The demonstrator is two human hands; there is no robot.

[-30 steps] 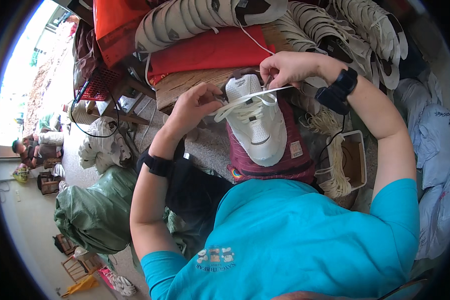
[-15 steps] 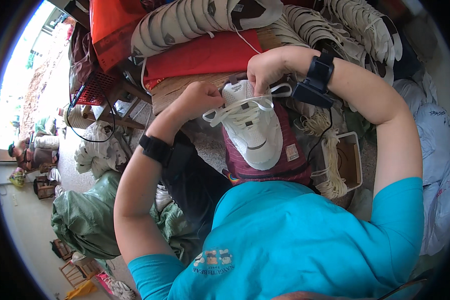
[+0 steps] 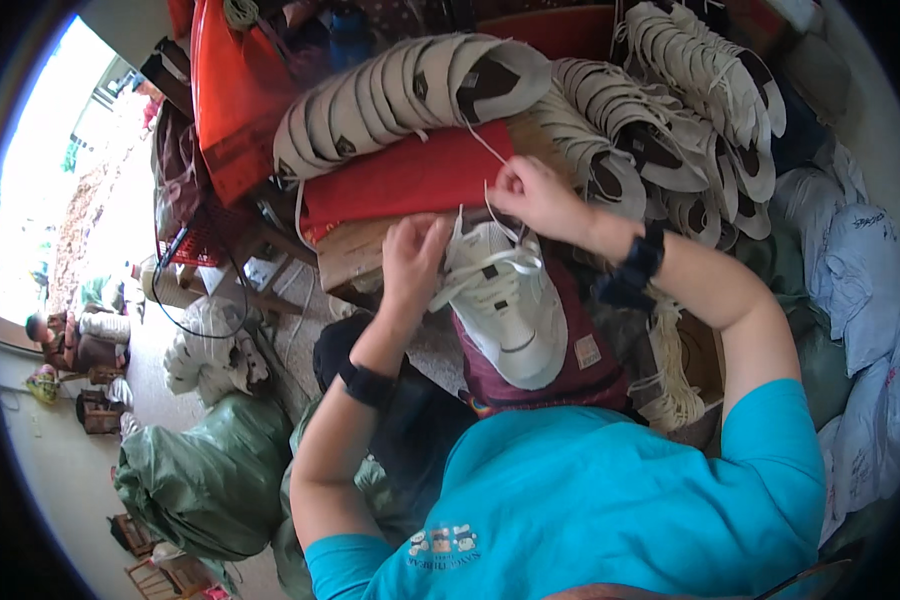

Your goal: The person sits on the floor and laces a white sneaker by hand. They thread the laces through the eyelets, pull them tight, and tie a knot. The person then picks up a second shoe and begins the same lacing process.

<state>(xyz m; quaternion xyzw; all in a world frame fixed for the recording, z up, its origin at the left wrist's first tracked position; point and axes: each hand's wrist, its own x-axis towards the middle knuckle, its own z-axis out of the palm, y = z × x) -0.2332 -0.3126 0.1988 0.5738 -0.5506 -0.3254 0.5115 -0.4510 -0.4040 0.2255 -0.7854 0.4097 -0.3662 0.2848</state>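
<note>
A white shoe (image 3: 515, 345) lies in front of you, on a maroon padded bag (image 3: 588, 330) at your lap; its toe points toward the bag's near edge and its tongue end reaches the near edge of a wooden bench (image 3: 362, 247). Pale laces (image 3: 500, 264) cross its front and loop loosely near the top. Your left hand (image 3: 416, 252) is at the upper left of the shoe, thumb and fingers drawn close, with a lace end standing up beside the fingertips; you seem to have it pinched, though the contact is hard to make out. Your right hand (image 3: 538, 198) is raised above the tongue in a narrow pinch, apparently on the other lace end. The step in hand looks like working the laces at the uppermost holes; the next move calls for a fine fingertip grip and an even pull. To your right, a box (image 3: 706, 352) with brown inner walls stands partly behind your forearm; a hank of cream cord (image 3: 670, 375) hangs at its left edge, and what lies deeper is hidden. Beyond the bench's left edge is a red basket (image 3: 202, 246), contents unclear. Bulging green sacks (image 3: 205, 475) at your left hide what they hold.
</note>
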